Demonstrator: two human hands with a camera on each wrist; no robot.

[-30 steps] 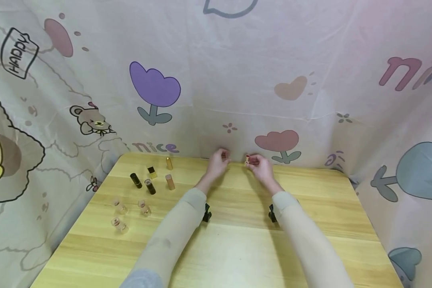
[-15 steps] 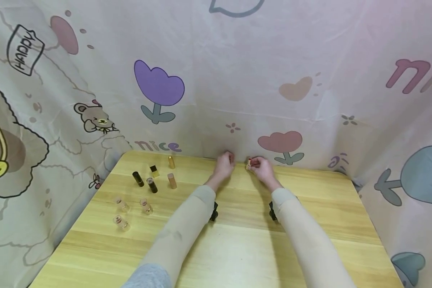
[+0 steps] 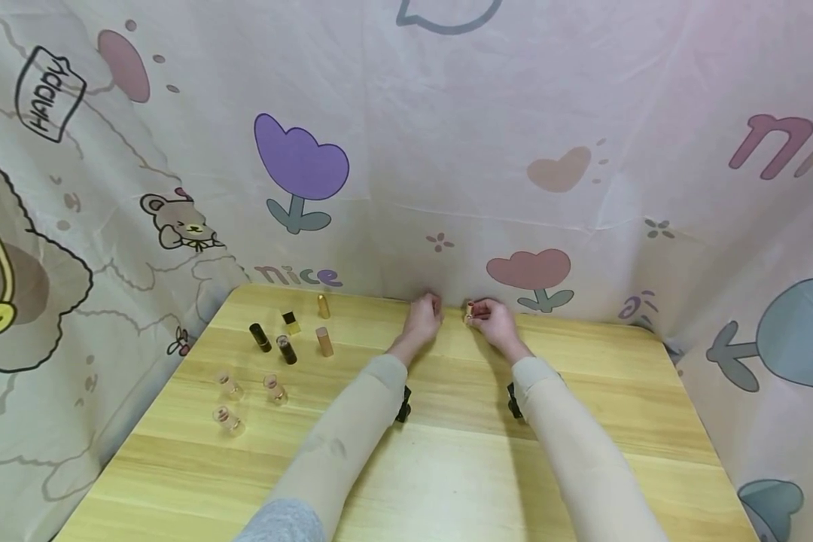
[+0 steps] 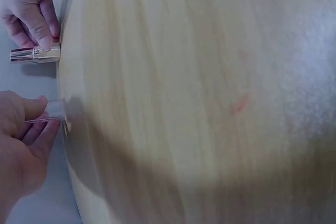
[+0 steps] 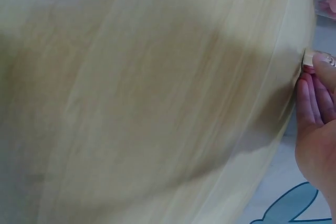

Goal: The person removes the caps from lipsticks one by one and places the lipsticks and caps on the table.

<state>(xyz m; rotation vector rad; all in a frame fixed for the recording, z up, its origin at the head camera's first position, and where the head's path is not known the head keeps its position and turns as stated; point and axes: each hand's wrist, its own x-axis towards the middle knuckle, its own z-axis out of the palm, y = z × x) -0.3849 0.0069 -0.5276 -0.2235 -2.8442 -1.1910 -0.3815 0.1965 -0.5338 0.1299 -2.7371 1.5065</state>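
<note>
Near the table's back edge, my right hand [image 3: 493, 319] pinches an uncapped gold lipstick [image 3: 470, 312] between thumb and fingers. In the left wrist view the lipstick [image 4: 47, 53] shows a shiny gold tube, its base end right at the table surface. A short way to the left, my left hand [image 3: 423, 318] pinches a clear lipstick cap [image 4: 54, 109], which the head view hides behind the fingers. The cap's far end is close over the wood. A gap separates cap and lipstick, and part of the cap [image 5: 324, 4] also shows at the right wrist view's upper right.
On the table's left stand several lipsticks: a black one [image 3: 260, 337], a dark one with a clear top [image 3: 287, 349], a black-and-gold one [image 3: 290, 323], a gold one [image 3: 323, 306] and a pinkish one [image 3: 324, 342]. Clear-capped tubes [image 3: 228, 420] stand nearer. A printed curtain [image 3: 406, 165] borders the back.
Both hands have come down slightly toward the table, the lipstick lowering with the right hand. The left fingers have turned downward. The head view has shifted a little.
</note>
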